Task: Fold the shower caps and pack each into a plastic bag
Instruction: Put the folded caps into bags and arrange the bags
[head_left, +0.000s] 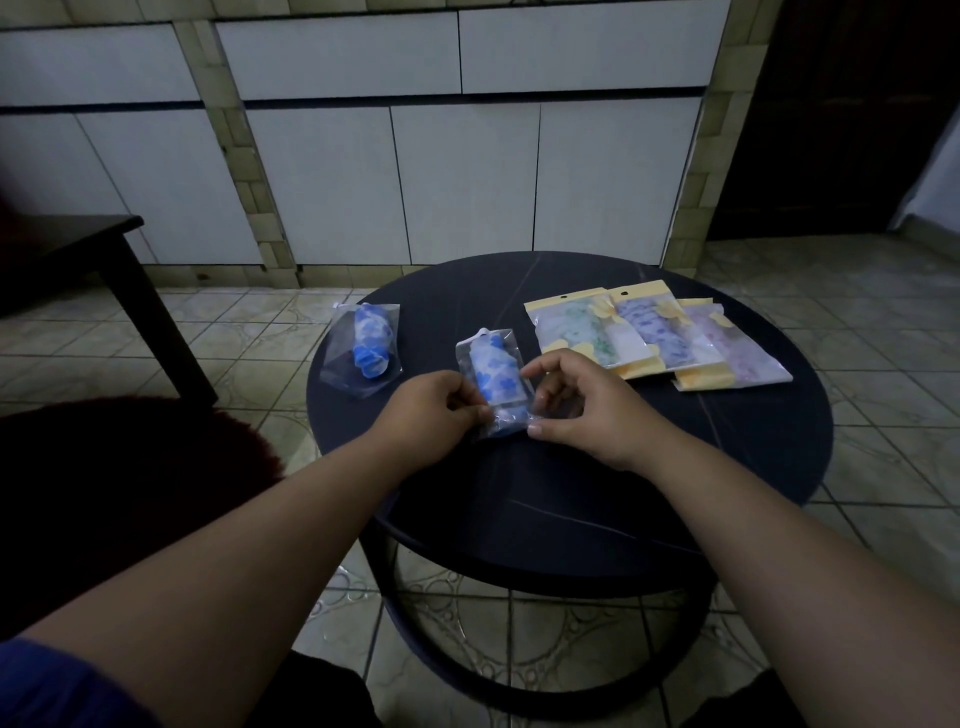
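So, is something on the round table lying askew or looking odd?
Mostly tidy. The bagged cap at the left juts past the table edge. The three yellow-edged packets overlap at a slant. Both hands hold the middle bag; nothing torn.

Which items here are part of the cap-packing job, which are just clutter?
Job:
- bagged cap, pinched by left hand and right hand
- second bagged cap
- three yellow-edged packets

Lying about:
- round table, bearing it all
- dark side table

White, blue-flowered shower cap; yellow-edged packets; dark round table; white cabinets.
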